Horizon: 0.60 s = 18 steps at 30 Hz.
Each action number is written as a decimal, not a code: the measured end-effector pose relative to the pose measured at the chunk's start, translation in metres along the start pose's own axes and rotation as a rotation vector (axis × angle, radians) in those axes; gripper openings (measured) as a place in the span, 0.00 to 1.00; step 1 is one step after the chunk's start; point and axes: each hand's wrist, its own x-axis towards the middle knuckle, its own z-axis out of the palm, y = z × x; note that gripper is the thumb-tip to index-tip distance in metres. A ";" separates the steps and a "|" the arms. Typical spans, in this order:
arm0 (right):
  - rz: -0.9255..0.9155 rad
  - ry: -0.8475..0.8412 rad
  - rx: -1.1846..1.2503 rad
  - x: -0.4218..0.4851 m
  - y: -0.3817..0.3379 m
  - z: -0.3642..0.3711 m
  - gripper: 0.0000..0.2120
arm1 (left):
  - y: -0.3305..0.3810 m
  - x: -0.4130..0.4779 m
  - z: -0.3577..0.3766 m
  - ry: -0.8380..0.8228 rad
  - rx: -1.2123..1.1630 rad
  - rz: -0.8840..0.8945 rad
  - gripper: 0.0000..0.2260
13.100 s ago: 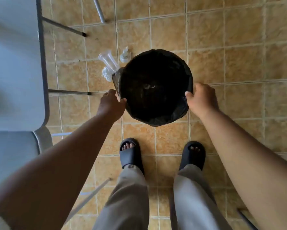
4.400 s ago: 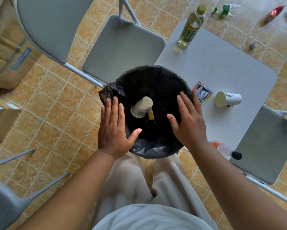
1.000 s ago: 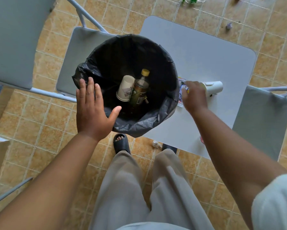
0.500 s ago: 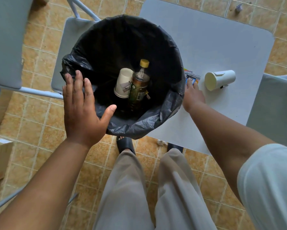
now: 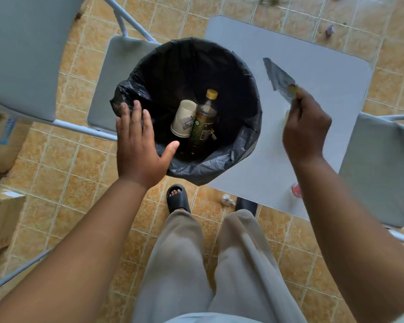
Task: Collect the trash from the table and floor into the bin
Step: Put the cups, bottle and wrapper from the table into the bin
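A bin lined with a black bag (image 5: 247, 145) stands against the left edge of the grey table (image 5: 327, 66). Inside it lie a paper cup (image 5: 183, 117) and a brown tea bottle with a yellow cap (image 5: 203, 122). My left hand (image 5: 138, 145) rests flat on the bin's near-left rim, fingers spread and holding nothing. My right hand (image 5: 306, 129) is raised over the table to the right of the bin, pinching a flat silvery snack wrapper (image 5: 278, 75) that points up and away. A pale sliver of another cup (image 5: 287, 114) shows behind that hand.
A crumpled scrap (image 5: 227, 199) lies on the tiled floor by my feet. A red-capped bottle (image 5: 296, 191) shows at the table's near edge and a purple scrap (image 5: 330, 30) beyond the table. Grey chairs stand left (image 5: 107, 78) and right (image 5: 378, 171); cardboard boxes (image 5: 0, 220) far left.
My right hand has closed on the wrapper beside the bin and lifted it off the table. The left hand has stayed on the bin's rim.
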 end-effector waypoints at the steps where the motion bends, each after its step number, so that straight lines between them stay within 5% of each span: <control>1: -0.066 0.050 0.046 -0.003 -0.017 -0.010 0.13 | 0.000 0.000 -0.001 -0.003 0.001 -0.002 0.41; 6: -0.365 -0.118 0.067 -0.035 -0.073 -0.013 0.14 | -0.001 -0.001 -0.001 -0.011 -0.006 -0.012 0.42; 11: -0.456 -0.608 -0.449 -0.068 -0.076 0.018 0.26 | -0.002 -0.001 0.000 -0.016 -0.026 -0.005 0.42; 18: -0.513 -0.527 -0.510 -0.073 -0.064 0.029 0.30 | -0.001 -0.001 -0.001 -0.034 -0.013 -0.020 0.42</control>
